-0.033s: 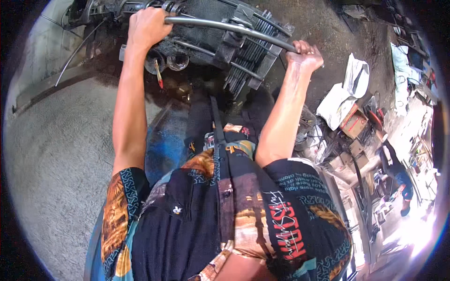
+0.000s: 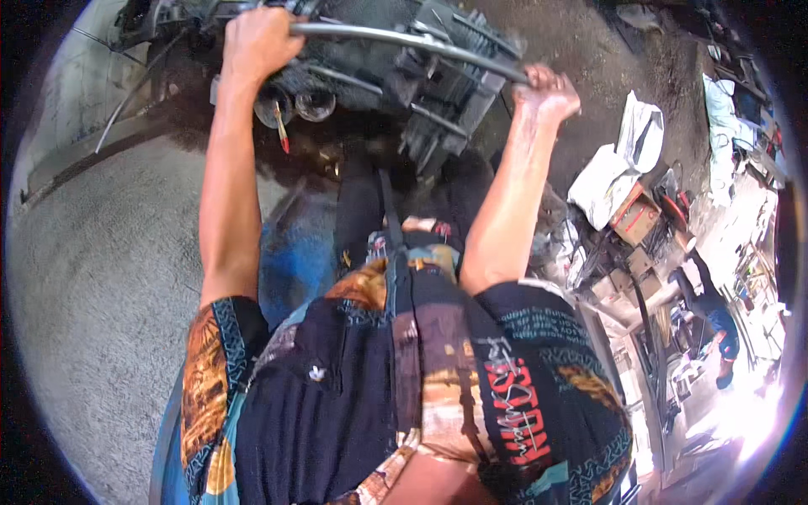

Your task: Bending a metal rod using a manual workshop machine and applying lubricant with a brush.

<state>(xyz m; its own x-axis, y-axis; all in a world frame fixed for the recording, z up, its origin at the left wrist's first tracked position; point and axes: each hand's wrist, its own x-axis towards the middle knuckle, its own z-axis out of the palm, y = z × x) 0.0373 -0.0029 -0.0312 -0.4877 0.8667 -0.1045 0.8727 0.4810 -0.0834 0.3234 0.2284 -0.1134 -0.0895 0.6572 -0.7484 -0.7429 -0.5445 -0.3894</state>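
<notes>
A long round metal bar [image 2: 404, 38] spans the space between my two hands, looking bowed in this wide view. My left hand [image 2: 263, 40] is closed round its left end. The fingers of my right hand [image 2: 545, 93] wrap its right end, a little nearer to me. Beneath the bar sits a dark metal machine [image 2: 450, 105] with thick blocks and parallel rods, blurred and partly covered by the bar. Close to my left forearm, a red-tipped brush [image 2: 282, 130] leans in a round cup [image 2: 268, 108]. Another round cup [image 2: 315, 103] stands beside it.
White sacks [image 2: 604, 181] and an open cardboard box [image 2: 637, 215] lie to the right among scrap and rods. Farther right, a person [image 2: 715, 324] is in the bright area. A blue surface [image 2: 295, 261] shows beside my legs. Grey concrete floor [image 2: 109, 278] spreads on the left.
Both hands keep their hold on the bar. The left hand and the bar's left end have shifted slightly left and away from me; the right hand has barely moved.
</notes>
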